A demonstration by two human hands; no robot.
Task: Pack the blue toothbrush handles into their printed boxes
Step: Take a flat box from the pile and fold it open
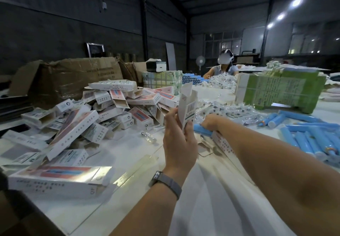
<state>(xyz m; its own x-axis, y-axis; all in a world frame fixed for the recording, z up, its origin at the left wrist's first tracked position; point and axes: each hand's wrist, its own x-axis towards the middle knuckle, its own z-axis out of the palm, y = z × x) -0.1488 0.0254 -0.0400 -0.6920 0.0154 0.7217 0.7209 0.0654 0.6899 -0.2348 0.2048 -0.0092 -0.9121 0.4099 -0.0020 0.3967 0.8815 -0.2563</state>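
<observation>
Plenty remains: the left hand [179, 140] grips an upright open white printed carton [187, 106], the right hand [211, 123] closes on a blue plastic toothbrush handle [202, 130] (many more lie right).

Heap of printed boxes [103, 114] occupies the table's [211, 199] left side; toothbrush handles [311, 136] lie along its right edge; cartons [73, 77] stand behind the heap.

A torn cardboard carton [73, 77] stands far left; a green bundle [279, 90] (strapped) sits right, a standing fan [200, 61] behind.
</observation>
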